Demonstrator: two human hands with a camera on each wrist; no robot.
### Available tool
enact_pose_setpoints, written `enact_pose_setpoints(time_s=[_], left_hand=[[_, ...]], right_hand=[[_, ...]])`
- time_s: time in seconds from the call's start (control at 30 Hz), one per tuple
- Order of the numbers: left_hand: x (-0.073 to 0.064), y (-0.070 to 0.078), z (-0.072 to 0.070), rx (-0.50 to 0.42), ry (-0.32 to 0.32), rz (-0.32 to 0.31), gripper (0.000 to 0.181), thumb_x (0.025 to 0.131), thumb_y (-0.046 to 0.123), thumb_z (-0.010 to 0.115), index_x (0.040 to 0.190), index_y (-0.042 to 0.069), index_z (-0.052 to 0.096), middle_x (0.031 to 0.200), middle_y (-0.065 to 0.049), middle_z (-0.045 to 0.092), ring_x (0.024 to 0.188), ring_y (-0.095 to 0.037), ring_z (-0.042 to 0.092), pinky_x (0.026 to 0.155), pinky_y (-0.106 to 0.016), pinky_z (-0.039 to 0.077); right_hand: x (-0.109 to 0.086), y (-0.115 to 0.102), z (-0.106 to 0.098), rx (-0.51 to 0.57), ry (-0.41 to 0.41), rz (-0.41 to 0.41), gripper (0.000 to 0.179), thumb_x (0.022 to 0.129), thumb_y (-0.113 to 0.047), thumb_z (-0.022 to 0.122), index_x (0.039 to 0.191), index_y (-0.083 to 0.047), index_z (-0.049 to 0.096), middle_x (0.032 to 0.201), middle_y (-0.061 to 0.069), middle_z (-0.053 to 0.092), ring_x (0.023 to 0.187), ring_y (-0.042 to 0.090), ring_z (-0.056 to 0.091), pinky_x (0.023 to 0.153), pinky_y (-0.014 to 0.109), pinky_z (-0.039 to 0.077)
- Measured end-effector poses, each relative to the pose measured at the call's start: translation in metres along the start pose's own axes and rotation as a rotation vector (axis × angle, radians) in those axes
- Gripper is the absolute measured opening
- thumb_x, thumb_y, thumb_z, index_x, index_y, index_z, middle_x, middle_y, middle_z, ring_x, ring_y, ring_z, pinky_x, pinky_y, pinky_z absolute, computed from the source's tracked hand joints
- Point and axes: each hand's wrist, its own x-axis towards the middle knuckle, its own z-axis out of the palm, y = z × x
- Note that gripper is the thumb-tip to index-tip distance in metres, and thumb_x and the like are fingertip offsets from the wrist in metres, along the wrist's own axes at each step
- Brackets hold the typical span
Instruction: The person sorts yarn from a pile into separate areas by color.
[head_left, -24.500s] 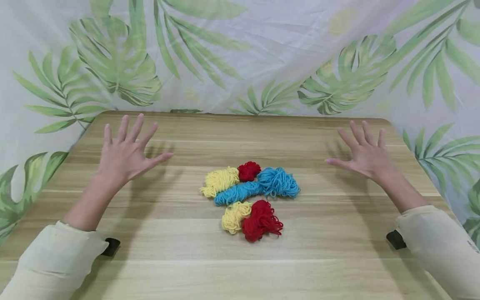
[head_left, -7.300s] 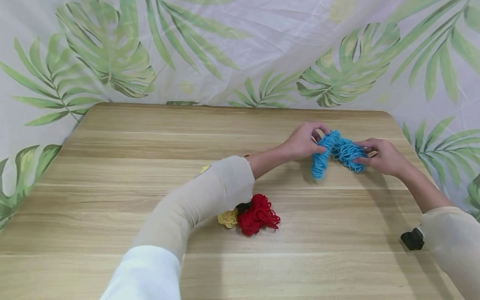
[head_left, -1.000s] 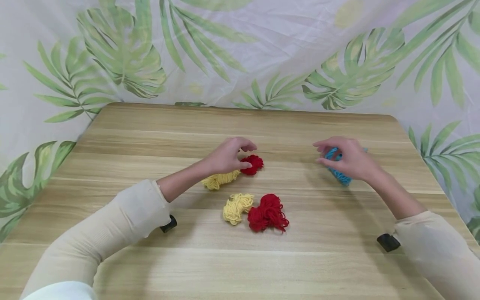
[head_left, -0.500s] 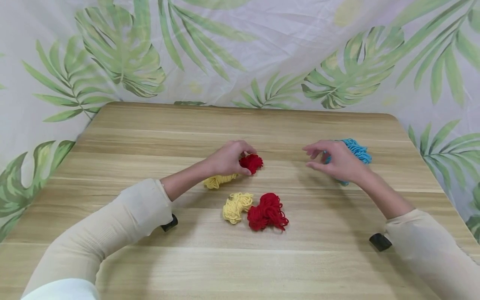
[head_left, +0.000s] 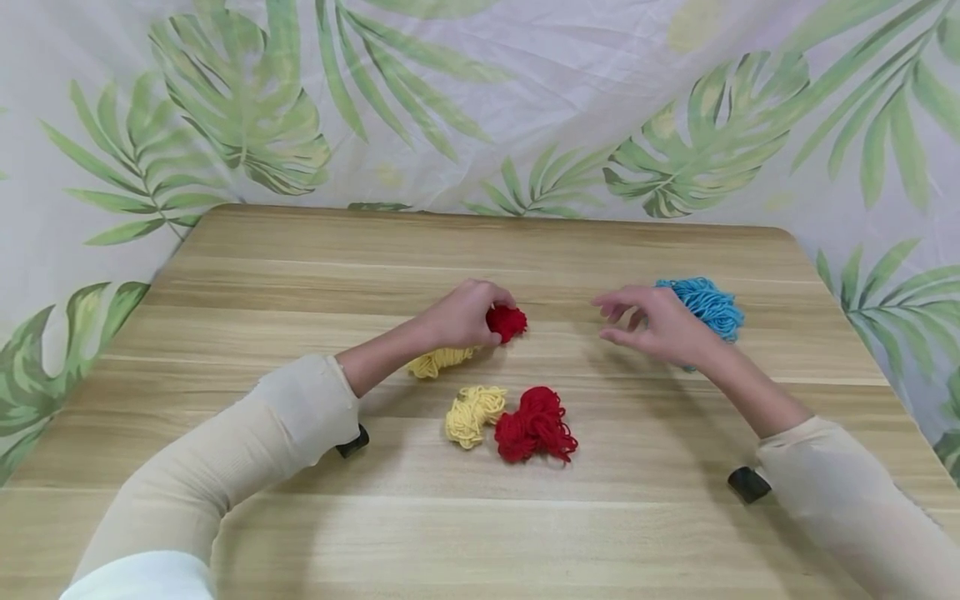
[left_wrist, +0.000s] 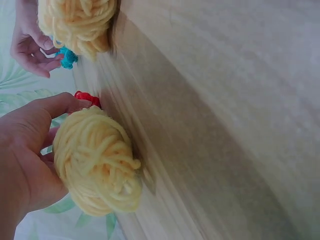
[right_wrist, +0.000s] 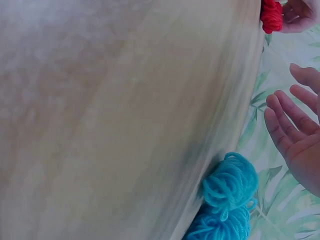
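My left hand (head_left: 463,317) pinches the small red yarn skein (head_left: 508,323) between thumb and fingers near the table's middle. Just below that hand lies a yellow yarn skein (head_left: 441,362), partly covered; in the left wrist view this yellow skein (left_wrist: 97,165) hides some of the fingers. My right hand (head_left: 656,323) hovers with loosely bent fingers and holds nothing. Behind it sit blue yarn skeins, one (head_left: 705,307) in plain sight and the other mostly covered. The right wrist view shows both, an upper blue skein (right_wrist: 230,180) and a lower one (right_wrist: 220,225).
Nearer me, a second yellow skein (head_left: 476,415) lies beside a larger red skein (head_left: 536,425). All rest on a wooden table (head_left: 480,542). A leaf-print cloth (head_left: 555,100) hangs behind the far edge.
Both blue skeins were earlier moved from the middle to the right. In the last second, my left hand has closed on the small red skein and my right hand has moved left, off the blue yarn.
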Motion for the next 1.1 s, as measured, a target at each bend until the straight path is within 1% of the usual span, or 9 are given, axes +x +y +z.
enact_pose_setpoints(time_s=[0.1, 0.23, 0.33, 0.5, 0.67, 0.8, 0.9, 1.03, 1.1], left_hand=[[0.002, 0.000, -0.001, -0.003, -0.008, -0.004, 0.040, 0.080, -0.004, 0.075, 0.119, -0.008, 0.071, 0.108, -0.018, 0.073, 0.091, -0.022, 0.062, 0.077, -0.030, 0.055], [0.004, -0.005, -0.002, -0.017, -0.013, -0.001, 0.040, 0.079, -0.004, 0.074, 0.118, -0.007, 0.071, 0.106, -0.017, 0.073, 0.089, -0.022, 0.062, 0.076, -0.029, 0.054], [0.004, -0.010, -0.004, -0.026, 0.000, -0.001, 0.040, 0.077, -0.004, 0.074, 0.117, -0.006, 0.072, 0.105, -0.016, 0.073, 0.089, -0.022, 0.062, 0.075, -0.029, 0.053], [0.006, -0.019, -0.008, -0.045, 0.023, -0.019, 0.040, 0.076, -0.002, 0.075, 0.117, -0.005, 0.072, 0.103, -0.016, 0.073, 0.088, -0.023, 0.062, 0.074, -0.029, 0.052], [0.009, -0.025, -0.012, -0.077, 0.031, -0.050, 0.041, 0.078, -0.002, 0.075, 0.118, -0.006, 0.071, 0.106, -0.018, 0.072, 0.095, -0.027, 0.064, 0.080, -0.033, 0.053], [0.009, -0.029, -0.017, -0.077, 0.039, -0.066, 0.041, 0.079, -0.002, 0.076, 0.120, -0.006, 0.070, 0.109, -0.020, 0.071, 0.102, -0.030, 0.064, 0.087, -0.037, 0.053], [0.010, -0.031, -0.020, -0.081, 0.050, -0.059, 0.040, 0.079, -0.003, 0.076, 0.119, -0.006, 0.070, 0.109, -0.021, 0.071, 0.102, -0.031, 0.065, 0.088, -0.039, 0.054], [0.012, -0.035, -0.023, -0.106, 0.060, -0.049, 0.038, 0.079, -0.004, 0.074, 0.117, -0.007, 0.071, 0.107, -0.021, 0.071, 0.099, -0.031, 0.065, 0.086, -0.038, 0.054], [0.013, -0.037, -0.024, -0.111, 0.065, -0.054, 0.038, 0.080, -0.004, 0.074, 0.118, -0.007, 0.071, 0.108, -0.021, 0.071, 0.099, -0.031, 0.065, 0.085, -0.038, 0.054]], right_hand=[[0.000, 0.000, 0.001, -0.002, -0.019, 0.011, 0.038, 0.089, -0.005, 0.081, 0.124, 0.005, 0.070, 0.105, 0.015, 0.075, 0.094, 0.025, 0.071, 0.076, 0.042, 0.061], [-0.001, 0.000, 0.003, 0.011, -0.018, 0.006, 0.038, 0.089, -0.004, 0.081, 0.124, 0.006, 0.070, 0.106, 0.016, 0.075, 0.094, 0.026, 0.071, 0.077, 0.043, 0.061], [-0.002, 0.000, 0.005, 0.014, -0.016, -0.009, 0.037, 0.088, -0.002, 0.081, 0.123, 0.006, 0.070, 0.106, 0.017, 0.075, 0.094, 0.027, 0.071, 0.076, 0.043, 0.061], [-0.004, -0.003, 0.008, 0.013, -0.033, -0.022, 0.034, 0.090, -0.004, 0.080, 0.121, 0.006, 0.071, 0.105, 0.016, 0.075, 0.094, 0.027, 0.071, 0.076, 0.043, 0.062], [-0.004, -0.007, 0.013, 0.009, -0.065, -0.019, 0.035, 0.090, -0.005, 0.080, 0.122, 0.006, 0.071, 0.105, 0.014, 0.075, 0.094, 0.026, 0.070, 0.077, 0.042, 0.061], [-0.001, -0.009, 0.017, 0.008, -0.098, -0.044, 0.036, 0.090, -0.004, 0.080, 0.123, 0.005, 0.071, 0.103, 0.012, 0.075, 0.093, 0.024, 0.069, 0.075, 0.040, 0.060], [0.001, -0.010, 0.019, 0.009, -0.118, -0.063, 0.036, 0.091, -0.005, 0.079, 0.124, 0.005, 0.071, 0.103, 0.010, 0.075, 0.093, 0.024, 0.068, 0.075, 0.038, 0.060], [0.002, -0.011, 0.022, 0.013, -0.127, -0.057, 0.036, 0.091, -0.006, 0.080, 0.125, 0.004, 0.071, 0.104, 0.010, 0.075, 0.095, 0.024, 0.069, 0.076, 0.039, 0.060], [0.002, -0.012, 0.023, 0.018, -0.129, -0.053, 0.036, 0.091, -0.006, 0.080, 0.124, 0.004, 0.071, 0.104, 0.010, 0.075, 0.095, 0.024, 0.069, 0.076, 0.039, 0.060]])
